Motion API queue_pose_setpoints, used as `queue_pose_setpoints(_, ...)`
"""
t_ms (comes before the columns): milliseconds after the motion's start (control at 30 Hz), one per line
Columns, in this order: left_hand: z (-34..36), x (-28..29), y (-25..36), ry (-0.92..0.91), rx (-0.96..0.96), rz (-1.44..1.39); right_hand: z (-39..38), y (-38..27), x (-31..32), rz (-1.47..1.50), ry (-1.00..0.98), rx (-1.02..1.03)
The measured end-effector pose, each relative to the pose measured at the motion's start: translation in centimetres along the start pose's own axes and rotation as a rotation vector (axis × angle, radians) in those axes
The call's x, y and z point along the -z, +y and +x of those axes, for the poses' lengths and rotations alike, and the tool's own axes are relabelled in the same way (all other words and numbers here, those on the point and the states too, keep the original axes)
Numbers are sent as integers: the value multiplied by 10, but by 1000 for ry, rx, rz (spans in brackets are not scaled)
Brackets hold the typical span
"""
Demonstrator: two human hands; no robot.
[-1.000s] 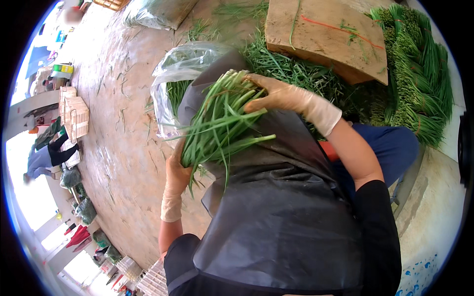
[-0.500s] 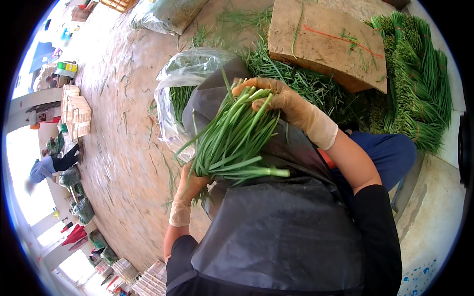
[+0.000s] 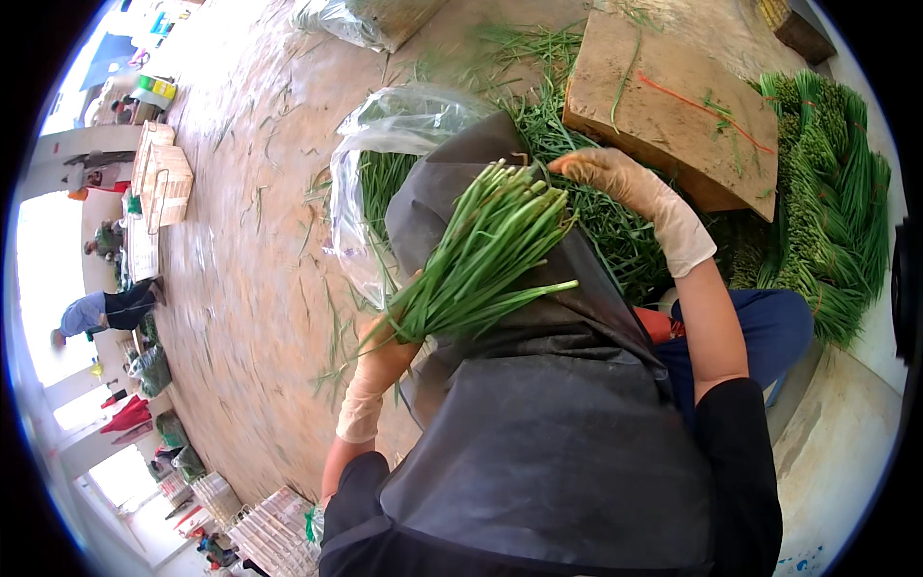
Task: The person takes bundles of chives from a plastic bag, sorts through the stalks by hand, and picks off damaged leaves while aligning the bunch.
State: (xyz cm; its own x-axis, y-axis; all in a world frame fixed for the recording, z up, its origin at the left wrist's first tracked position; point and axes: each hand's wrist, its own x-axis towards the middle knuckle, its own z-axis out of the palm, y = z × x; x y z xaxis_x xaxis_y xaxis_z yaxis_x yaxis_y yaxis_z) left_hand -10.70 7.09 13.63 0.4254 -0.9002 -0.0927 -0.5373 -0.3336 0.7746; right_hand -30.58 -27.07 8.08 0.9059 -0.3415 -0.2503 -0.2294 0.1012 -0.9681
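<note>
A loose bunch of long green chives [image 3: 490, 245] lies over the dark apron on my lap. My left hand [image 3: 386, 346], in a pale glove with a dirt-stained surface, is closed around its leafy lower-left end. The pale stalk ends fan up toward the upper right, and one stalk sticks out sideways. My right hand [image 3: 615, 178], gloved the same way, hovers just right of the stalk ends, apart from them. Its fingers are stretched out and nothing shows in them. A clear plastic bag [image 3: 351, 183] with more green leaves inside stands beyond the bunch, beside my knee.
A wooden block [image 3: 673, 115] with a red tie and scraps on top stands at the far right. Tied green bundles [image 3: 827, 202] are stacked beside it. Loose trimmings [image 3: 625, 240] heap below the block. Wooden crates [image 3: 162, 178] and a person [image 3: 106, 308] are at the left.
My right hand has let go of the stalk ends and moved right, its fingers straightening. The bunch stays in my left hand, its stalk ends more evenly gathered. The whole view has shifted slightly.
</note>
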Motion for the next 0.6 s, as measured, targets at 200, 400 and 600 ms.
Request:
queue_pose_setpoints(200, 6, 3, 20, -57, 114, 179, 15, -52, -63, -36, -332, 16)
queue_pose_setpoints(400, -7, 7, 13, -69, 177, 65, 6, -47, -74, 411, -274, 149)
queue_pose_setpoints(600, -11, 4, 4, -81, 275, -98, 21, 0, -20, -493, 406, 197)
